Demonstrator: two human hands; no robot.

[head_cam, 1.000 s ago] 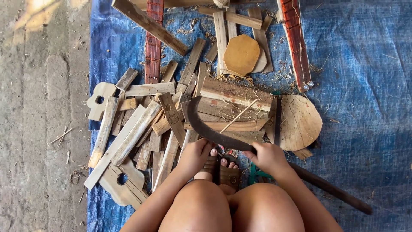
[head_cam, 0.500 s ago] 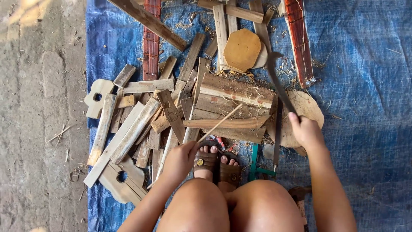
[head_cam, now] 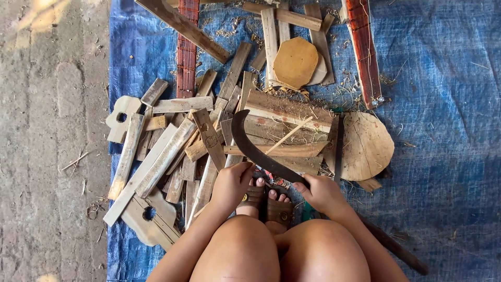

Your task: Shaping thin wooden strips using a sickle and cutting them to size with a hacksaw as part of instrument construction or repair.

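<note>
Offcuts and boards scattered over a tarpaulin

A blue tarpaulin (head_cam: 443, 78) covers the ground beside a bare concrete floor (head_cam: 47, 130). Two red-painted slats (head_cam: 364, 52) lie near the top edge, an octagonal wooden piece (head_cam: 295, 61) sits between them, a round wooden disc (head_cam: 368, 147) rests at right, and pale planks with round holes (head_cam: 148, 216) lie at lower left

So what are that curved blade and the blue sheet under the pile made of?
The curved blade looks like dark, dull metal, probably iron or steel: thin, smooth and almost black, with no shine. The right hand grips it near its handle; the left hand rests beside it. The blue sheet looks like woven plastic tarpaulin: creased, slightly glossy.
</note>
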